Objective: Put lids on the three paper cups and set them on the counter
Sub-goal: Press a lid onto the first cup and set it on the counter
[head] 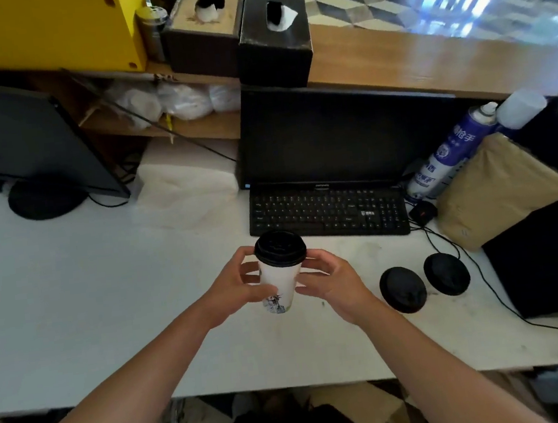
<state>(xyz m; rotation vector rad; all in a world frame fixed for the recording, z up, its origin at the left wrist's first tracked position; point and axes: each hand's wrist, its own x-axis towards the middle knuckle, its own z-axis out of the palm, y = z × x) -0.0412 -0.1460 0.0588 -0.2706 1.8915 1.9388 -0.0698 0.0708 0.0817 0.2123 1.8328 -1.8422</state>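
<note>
Between your left hand [240, 284] and right hand [329, 280], both gripping it, the lidded cup [279, 280] stands upright; 2 spare lids [403, 289] lie right, nearer your right hand.

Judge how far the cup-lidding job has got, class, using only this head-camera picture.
Done: one paper cup already wears a black lid. In hand: the left hand and right hand hold that cup above the white desk. Left: two loose lids lie unused; no other cups are visible, and the wooden counter holds none.
</note>
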